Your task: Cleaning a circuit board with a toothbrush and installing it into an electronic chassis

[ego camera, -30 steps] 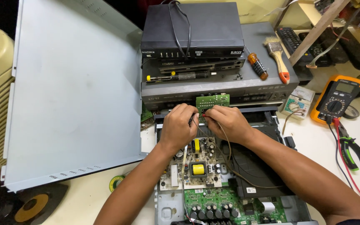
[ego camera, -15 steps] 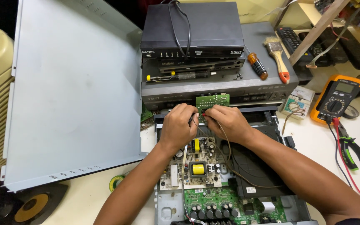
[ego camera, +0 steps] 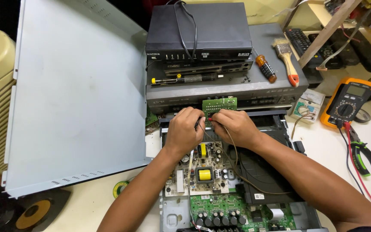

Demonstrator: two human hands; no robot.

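Both my hands meet over the opened player chassis on my desk, pinching a small green circuit board held upright at its far edge. My left hand is curled tight on the board's lower left corner, and my right hand is closed on its lower right side, fingertips almost touching the left hand's; thin wires trail from under my right hand down across the chassis. Below my wrists lies the power board with a yellow transformer. Just behind the small board stands a stack of set-top boxes, with a screwdriver and a paintbrush on the grey unit. To my right sit an orange multimeter and green-handled pliers. A grey metal cover lies to my left.
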